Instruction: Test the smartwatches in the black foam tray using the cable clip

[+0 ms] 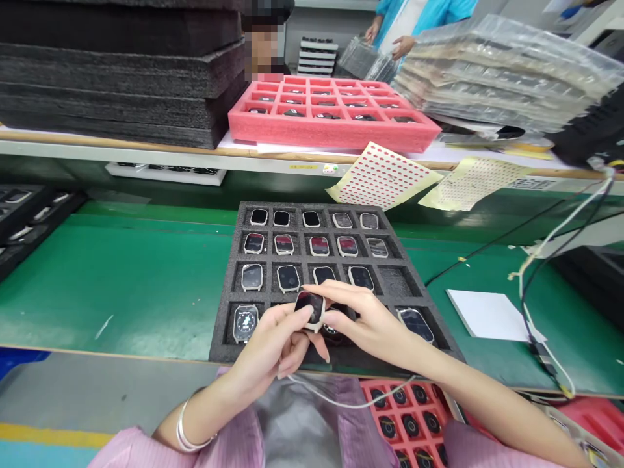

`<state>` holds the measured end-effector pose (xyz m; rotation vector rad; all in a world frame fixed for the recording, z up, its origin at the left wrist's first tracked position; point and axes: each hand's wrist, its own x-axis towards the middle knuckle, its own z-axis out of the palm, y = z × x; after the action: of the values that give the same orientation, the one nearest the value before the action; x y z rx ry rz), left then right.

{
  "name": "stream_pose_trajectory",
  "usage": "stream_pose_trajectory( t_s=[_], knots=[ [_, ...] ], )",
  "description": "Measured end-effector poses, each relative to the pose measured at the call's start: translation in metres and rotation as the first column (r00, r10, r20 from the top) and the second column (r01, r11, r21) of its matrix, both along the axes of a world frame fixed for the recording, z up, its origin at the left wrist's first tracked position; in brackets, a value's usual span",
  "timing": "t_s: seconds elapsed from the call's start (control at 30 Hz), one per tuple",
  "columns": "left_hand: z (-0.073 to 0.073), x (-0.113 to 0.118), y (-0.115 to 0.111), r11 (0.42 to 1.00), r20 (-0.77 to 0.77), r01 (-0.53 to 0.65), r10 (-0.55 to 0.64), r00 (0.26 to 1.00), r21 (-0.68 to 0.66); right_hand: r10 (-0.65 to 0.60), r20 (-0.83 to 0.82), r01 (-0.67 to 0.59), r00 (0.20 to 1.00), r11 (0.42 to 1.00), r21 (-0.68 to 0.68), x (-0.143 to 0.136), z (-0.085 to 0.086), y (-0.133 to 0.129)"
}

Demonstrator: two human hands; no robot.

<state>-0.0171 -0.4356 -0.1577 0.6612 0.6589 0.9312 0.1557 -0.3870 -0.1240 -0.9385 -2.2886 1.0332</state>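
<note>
Both hands hold one smartwatch body [311, 307] with a dark screen and a pale frame, above the front part of a grey foam tray [221, 328]. My left hand [280, 338] has its thumb on the screen and its fingers curled beneath. From the right, my right hand [363, 322] pinches the watch's edge between thumb and fingers. The tray's compartments carry more watch bodies; a lit one [245, 323] lies at the front left and a dark one [415, 324] at the front right. One compartment [397, 282] at the right of the third row holds no watch.
Above the green table [121, 286], a shelf bears black foam [107, 84], a pink tray [331, 133] and clear plastic trays [497, 78]. White paper [492, 315] and cables [524, 286] lie right. Below is a red tray [407, 426]. A person [414, 26] stands behind.
</note>
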Motion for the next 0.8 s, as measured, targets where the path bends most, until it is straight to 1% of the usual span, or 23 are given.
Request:
stream_pose_trajectory(
  t_s=[0.13,0.23,0.3,0.43,0.47,0.53,0.63,0.7,0.8],
  knots=[
    [0.000,0.001,-0.001,0.998,-0.092,0.007,-0.001,0.996,0.059,-0.018,0.038,0.017,0.999,1.000,0.019,0.000,0.007,0.000],
    [-0.001,0.002,-0.002,0.995,-0.164,0.005,0.012,0.986,0.101,-0.034,0.072,0.029,0.997,0.997,0.069,0.000,0.015,-0.003],
    [-0.002,0.002,-0.003,0.995,-0.174,-0.015,0.033,0.984,0.101,-0.044,0.053,0.038,0.998,0.993,0.110,0.001,0.019,-0.004],
    [-0.003,0.002,-0.005,0.995,-0.168,-0.031,0.046,0.985,0.091,-0.127,-0.035,0.131,0.991,0.974,0.184,0.004,0.025,-0.003],
    [-0.003,0.003,-0.005,0.996,-0.165,-0.033,0.046,0.985,0.080,-0.129,-0.054,0.137,0.990,0.971,0.198,0.006,0.025,-0.002],
    [-0.003,0.003,-0.006,0.998,-0.142,-0.050,0.056,0.988,0.045,-0.070,-0.059,0.081,0.996,0.975,0.206,0.007,0.023,-0.002],
    [-0.001,0.003,-0.004,0.998,-0.106,-0.058,0.060,0.993,0.018,0.054,0.007,-0.054,0.999,0.973,0.226,0.008,0.017,-0.002],
    [0.000,0.003,-0.003,0.999,-0.102,-0.045,0.048,0.994,0.031,0.074,0.061,-0.087,0.995,0.965,0.249,0.008,0.012,-0.002],
    [0.002,0.003,-0.002,0.998,-0.113,-0.023,0.029,0.993,0.055,0.058,0.109,-0.085,0.992,0.960,0.266,0.008,0.008,-0.002]
  ],
)
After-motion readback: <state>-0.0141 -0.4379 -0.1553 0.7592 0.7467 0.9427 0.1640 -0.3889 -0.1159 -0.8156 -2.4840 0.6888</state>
